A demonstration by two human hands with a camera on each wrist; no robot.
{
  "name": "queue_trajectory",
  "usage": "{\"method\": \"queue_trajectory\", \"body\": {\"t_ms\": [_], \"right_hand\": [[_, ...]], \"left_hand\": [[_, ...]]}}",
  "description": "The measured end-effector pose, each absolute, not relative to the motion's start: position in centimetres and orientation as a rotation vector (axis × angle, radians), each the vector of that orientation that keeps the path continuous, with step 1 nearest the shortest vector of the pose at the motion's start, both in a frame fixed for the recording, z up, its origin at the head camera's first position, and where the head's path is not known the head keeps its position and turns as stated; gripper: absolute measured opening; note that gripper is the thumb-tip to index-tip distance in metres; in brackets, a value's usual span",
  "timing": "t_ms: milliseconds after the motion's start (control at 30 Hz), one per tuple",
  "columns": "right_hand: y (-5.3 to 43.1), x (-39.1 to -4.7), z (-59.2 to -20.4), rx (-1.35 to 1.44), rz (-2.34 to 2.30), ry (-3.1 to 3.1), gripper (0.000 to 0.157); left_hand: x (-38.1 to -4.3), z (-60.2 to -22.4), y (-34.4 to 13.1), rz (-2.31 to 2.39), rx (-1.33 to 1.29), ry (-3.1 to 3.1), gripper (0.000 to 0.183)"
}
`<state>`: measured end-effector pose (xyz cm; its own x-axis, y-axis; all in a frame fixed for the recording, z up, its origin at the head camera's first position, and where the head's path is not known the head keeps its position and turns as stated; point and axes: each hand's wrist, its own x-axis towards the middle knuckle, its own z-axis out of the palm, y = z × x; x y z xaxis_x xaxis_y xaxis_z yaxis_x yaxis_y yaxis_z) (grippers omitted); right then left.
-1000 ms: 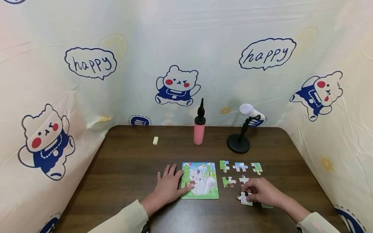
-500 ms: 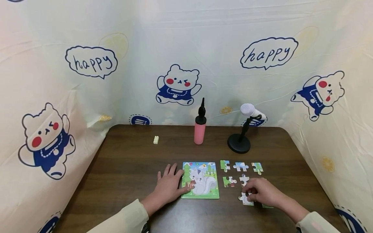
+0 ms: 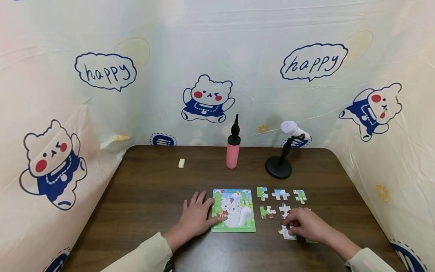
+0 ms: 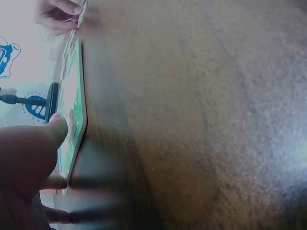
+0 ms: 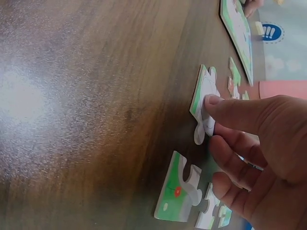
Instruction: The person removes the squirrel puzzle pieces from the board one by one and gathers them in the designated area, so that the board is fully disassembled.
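Observation:
My left hand [image 3: 195, 219] lies with its fingers spread at the left edge of a square puzzle board [image 3: 238, 229] showing a grey-white squirrel. Its thumb [image 4: 58, 128] rests on the board's face. To the right, my right hand [image 3: 307, 223] pinches a jigsaw puzzle piece [image 5: 205, 94] between thumb and index finger, low over the table. This piece is white-grey with a green edge. Another jigsaw piece [image 5: 169, 196], green with a red flower, lies beside that hand, partly hidden by it in the head view.
Several loose jigsaw pieces [image 3: 280, 194] lie in rows right of the board. Behind them stand a microphone [image 3: 289, 128] on a black stand and a pink hand pump [image 3: 232, 155]. A small cream toy brick [image 3: 181, 163] sits at the back left of the table [image 3: 146, 189].
The pinched jigsaw piece has shifted slightly to the right and turned a little. Both hands have stayed almost where they were.

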<state>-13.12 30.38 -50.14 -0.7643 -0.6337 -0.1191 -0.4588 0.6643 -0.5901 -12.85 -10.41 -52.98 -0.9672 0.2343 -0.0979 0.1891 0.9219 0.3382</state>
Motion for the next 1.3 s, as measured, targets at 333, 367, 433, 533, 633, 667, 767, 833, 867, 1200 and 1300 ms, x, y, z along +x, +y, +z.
{"method": "queue_trajectory", "body": {"t_ms": [333,367,433,533,633,667,767,833,867,1200,1300], "right_hand": [[27.5,-14.9,-47.9,-0.863,-0.728,2.546,0.011],[26.7,-15.2,-47.6,-0.864,-0.72,2.551,0.012],[24.9,-15.8,-47.3,-0.875,-0.703,2.555,0.014],[21.8,-16.5,-47.3,-0.914,-0.676,2.564,0.019],[18.7,-17.0,-47.5,-0.937,-0.681,2.546,0.024],[17.7,-17.1,-47.6,-0.944,-0.686,2.539,0.025],[15.2,-17.3,-48.2,-0.975,-0.687,2.52,0.026],[13.8,-17.3,-48.7,-1.01,-0.687,2.513,0.027],[13.2,-17.3,-48.9,-1.033,-0.682,2.512,0.027],[10.6,-16.6,-50.1,-1.061,-0.622,2.541,0.031],[10.5,-16.5,-50.4,-1.037,-0.593,2.559,0.033]], "left_hand": [[-13.2,-51.8,-11.1,0.522,0.364,2.88,0.066],[-13.3,-51.7,-11.2,0.522,0.373,2.879,0.064],[-13.7,-51.3,-11.5,0.527,0.399,2.872,0.058],[-14.4,-50.9,-11.9,0.524,0.449,2.85,0.052],[-15.2,-50.7,-12.3,0.532,0.519,2.825,0.053],[-15.4,-50.8,-12.5,0.529,0.545,2.818,0.055],[-16.0,-50.8,-12.7,0.539,0.631,2.8,0.061],[-16.3,-50.9,-12.8,0.549,0.679,2.793,0.064],[-16.4,-51.0,-12.8,0.548,0.689,2.791,0.064],[-16.8,-52.0,-12.9,0.487,0.709,2.818,0.067],[-16.7,-52.2,-12.8,0.485,0.716,2.823,0.067]]}}
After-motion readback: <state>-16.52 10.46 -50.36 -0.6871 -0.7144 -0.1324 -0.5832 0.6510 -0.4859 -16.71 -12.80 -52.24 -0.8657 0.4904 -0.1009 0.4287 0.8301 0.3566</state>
